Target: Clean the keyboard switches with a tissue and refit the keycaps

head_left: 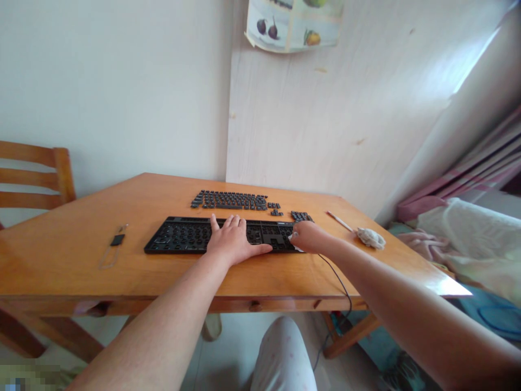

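A black keyboard (188,234) with its keycaps off lies across the wooden table. My left hand (231,239) rests flat on its middle, fingers spread and thumb stretched to the right. At the right end of the keyboard, my right hand (310,237) is closed on a white tissue (296,248), which touches the number pad area. Removed black keycaps (234,200) lie in rows behind the keyboard, with smaller groups of keycaps (301,216) farther right. The tips of my right fingers are partly hidden.
A wire keycap puller (118,240) lies at the left. On the right are a thin white stick (340,220) and a crumpled tissue (370,238). A cable (341,275) hangs over the front edge of the table (171,282). A wooden chair (32,174) stands left.
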Demonstrator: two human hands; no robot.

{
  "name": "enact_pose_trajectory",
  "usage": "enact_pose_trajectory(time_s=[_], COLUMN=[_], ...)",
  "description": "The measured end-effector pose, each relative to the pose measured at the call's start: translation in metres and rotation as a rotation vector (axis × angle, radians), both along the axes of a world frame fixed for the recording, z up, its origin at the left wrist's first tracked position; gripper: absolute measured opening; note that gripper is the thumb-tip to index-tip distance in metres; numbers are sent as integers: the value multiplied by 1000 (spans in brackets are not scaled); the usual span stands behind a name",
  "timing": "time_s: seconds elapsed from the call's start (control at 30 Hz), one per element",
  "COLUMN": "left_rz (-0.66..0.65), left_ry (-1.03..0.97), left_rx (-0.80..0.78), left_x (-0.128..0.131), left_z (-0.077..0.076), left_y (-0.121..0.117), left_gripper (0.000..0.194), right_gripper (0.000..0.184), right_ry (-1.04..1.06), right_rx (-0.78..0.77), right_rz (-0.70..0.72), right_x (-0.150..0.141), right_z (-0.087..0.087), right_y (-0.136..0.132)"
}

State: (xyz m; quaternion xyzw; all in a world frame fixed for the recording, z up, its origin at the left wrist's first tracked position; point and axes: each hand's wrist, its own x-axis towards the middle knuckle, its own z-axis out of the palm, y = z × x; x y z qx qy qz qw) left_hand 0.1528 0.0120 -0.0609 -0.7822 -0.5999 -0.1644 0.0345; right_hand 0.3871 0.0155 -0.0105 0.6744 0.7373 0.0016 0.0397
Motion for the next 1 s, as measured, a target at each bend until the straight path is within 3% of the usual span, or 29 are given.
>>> enact_pose_trajectory(time_s=[0.23,0.4,0.67,0.8,1.0], left_rz=[-8,7,-12,-7,3], left_ry=[-1,7,4,9,16], left_rx=[1,-16,12,9,9], left_x=[-1,-1,-1,-1,-1], left_z=[0,1,2,2,2], left_y=[-1,0,-1,-2,-1], left_gripper=[110,108,109,107,108], right_gripper=[19,16,21,33,35], right_ry=[85,188,263,219,156], right_rx=[8,-56,-4,-15,-26], right_rz=[6,13,-66,-121,-128], right_x=[4,11,19,14,15], right_z=[0,9,29,20,-2], right_y=[-18,-24,5,27,39])
